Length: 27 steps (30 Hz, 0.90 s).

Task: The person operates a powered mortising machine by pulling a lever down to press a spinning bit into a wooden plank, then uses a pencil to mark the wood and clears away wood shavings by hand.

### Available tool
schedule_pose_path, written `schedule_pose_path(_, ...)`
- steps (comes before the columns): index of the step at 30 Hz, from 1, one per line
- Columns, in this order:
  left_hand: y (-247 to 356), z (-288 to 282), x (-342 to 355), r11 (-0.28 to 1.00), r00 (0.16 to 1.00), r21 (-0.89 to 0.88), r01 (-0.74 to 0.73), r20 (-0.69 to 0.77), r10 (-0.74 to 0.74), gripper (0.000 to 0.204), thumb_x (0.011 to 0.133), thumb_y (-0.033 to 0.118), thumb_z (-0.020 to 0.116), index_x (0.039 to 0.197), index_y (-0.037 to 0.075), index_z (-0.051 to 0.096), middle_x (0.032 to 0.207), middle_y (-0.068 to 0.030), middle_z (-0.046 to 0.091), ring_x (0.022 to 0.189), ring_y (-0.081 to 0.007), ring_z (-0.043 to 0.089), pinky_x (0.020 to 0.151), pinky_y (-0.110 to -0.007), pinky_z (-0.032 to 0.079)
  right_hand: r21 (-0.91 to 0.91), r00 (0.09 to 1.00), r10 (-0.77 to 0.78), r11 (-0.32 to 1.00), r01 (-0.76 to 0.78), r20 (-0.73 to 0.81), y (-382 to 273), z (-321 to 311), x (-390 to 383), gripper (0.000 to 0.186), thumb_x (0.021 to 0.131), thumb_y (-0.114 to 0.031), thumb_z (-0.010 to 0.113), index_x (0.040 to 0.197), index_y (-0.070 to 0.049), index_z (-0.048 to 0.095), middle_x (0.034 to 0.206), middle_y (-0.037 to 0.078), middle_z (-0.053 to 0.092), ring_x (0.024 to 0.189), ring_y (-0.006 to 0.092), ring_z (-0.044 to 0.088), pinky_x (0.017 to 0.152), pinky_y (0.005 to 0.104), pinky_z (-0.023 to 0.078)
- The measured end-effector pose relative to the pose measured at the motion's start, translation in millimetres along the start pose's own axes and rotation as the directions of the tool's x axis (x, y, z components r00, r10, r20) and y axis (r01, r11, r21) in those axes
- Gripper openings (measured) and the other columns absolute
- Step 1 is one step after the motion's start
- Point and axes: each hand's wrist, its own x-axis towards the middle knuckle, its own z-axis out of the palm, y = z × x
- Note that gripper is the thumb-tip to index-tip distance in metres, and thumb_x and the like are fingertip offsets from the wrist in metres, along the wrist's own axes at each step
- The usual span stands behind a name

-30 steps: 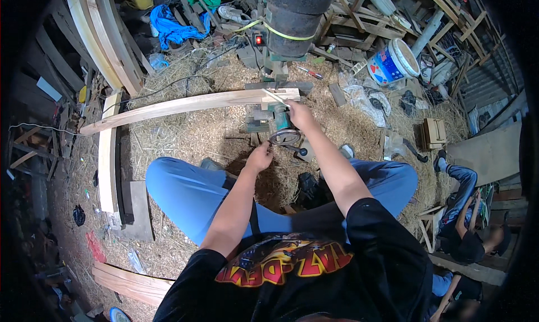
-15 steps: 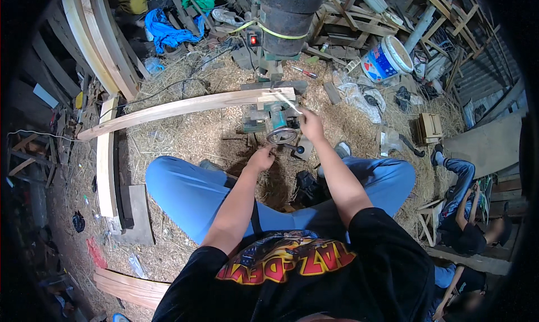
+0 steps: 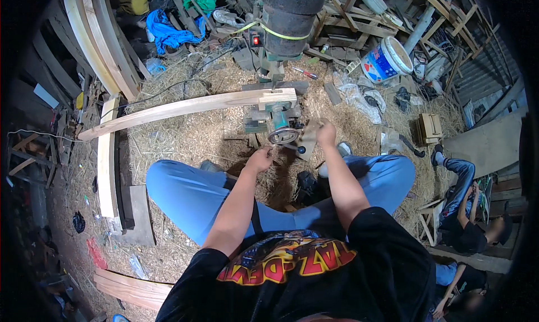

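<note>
Left to right, the long pale wooden beam (image 3: 191, 107) is borne on the green metal machine bed's (image 3: 279, 119) far edge, ahead-left of the nearer, half-curled right hand (image 3: 325, 133), while the curled left hand (image 3: 260, 160) is poised beside the round metal handwheel (image 3: 283, 136), whether anything is gripped being unclear.

12 o'clock: black housing (image 3: 291, 16), top cropped. 7–8 o'clock: plank (image 3: 132, 288), end hidden behind shirt (image 3: 387, 266). Left hand (image 3: 260, 160): contact with handwheel (image 3: 283, 136) indiscernible.

Pale tan beam (image 3: 185, 110) here, grn machine body (image 3: 279, 118), dk knob (image 3: 301, 150); blk-grey housing (image 3: 289, 20) w/ yel strap (image 3: 284, 37), red-lit switch (image 3: 256, 40); blu cloth (image 3: 168, 33), wht bucket (image 3: 396, 57) w/ red-blu print!
</note>
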Motion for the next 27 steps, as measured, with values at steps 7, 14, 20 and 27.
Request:
schedule_pose_path(7, -22.9, 7.8, -0.5, 0.999, 0.999, 0.033, -0.022, -0.031, 0.023, 0.055, 0.088, 0.022, 0.063, 0.14, 0.004, 0.056, 0.126, -0.029, 0.064, 0.12, -0.0408, 0.062, 0.102, -0.045, 0.049, 0.001, 0.976, -0.094, 0.995, 0.096, 0.197, -79.8, -19.2, -4.3, 0.039, 0.087, -0.005, 0.058, 0.122, -0.016, 0.071, 0.099, 0.024, 0.069, 0.092, 0.0408, 0.067, 0.081, 0.0482, 0.054)
schedule_pose_path(14, -35.5, 8.1, 1.4, 0.998, 0.998, 0.057, -0.006, -0.059, 0.009, 0.055, 0.086, 0.021, 0.065, 0.138, 0.005, 0.057, 0.123, -0.0281, 0.066, 0.118, -0.0414, 0.062, 0.102, -0.046, 0.049, -0.058, 0.894, -0.261, 0.952, 0.301, 0.365, -140.2, 5.0, 20.1, 0.037, 0.088, -0.008, 0.059, 0.12, -0.02, 0.073, 0.096, 0.024, 0.07, 0.089, 0.042, 0.068, 0.08, 0.0494, 0.055)
schedule_pose_path(20, -35.4, 3.7, -2.1, 0.997, 0.999, 0.071, -0.009, -0.045, 0.013, 0.054, 0.087, 0.019, 0.062, 0.139, 0.006, 0.056, 0.124, -0.0286, 0.064, 0.118, -0.0412, 0.062, 0.101, -0.047, 0.049, -0.156, 0.932, -0.159, 0.963, 0.218, 0.325, -126.9, 2.5, 14.7, 0.039, 0.087, -0.008, 0.06, 0.122, -0.02, 0.072, 0.093, 0.024, 0.071, 0.087, 0.0417, 0.069, 0.079, 0.049, 0.055)
schedule_pose_path(27, -10.1, -4.6, -3.6, 0.993, 0.947, -0.098, 0.06, -0.309, -0.088, 0.05, 0.087, 0.013, 0.06, 0.136, 0.008, 0.054, 0.118, -0.0254, 0.066, 0.107, -0.0432, 0.065, 0.093, -0.048, 0.052, 0.297, 0.874, 0.112, 0.914, -0.278, 0.473, -101.2, -21.4, 23.4, 0.036, 0.1, -0.018, 0.059, 0.135, -0.014, 0.062, 0.107, 0.019, 0.074, 0.079, 0.0305, 0.073, 0.072, 0.0414, 0.058)
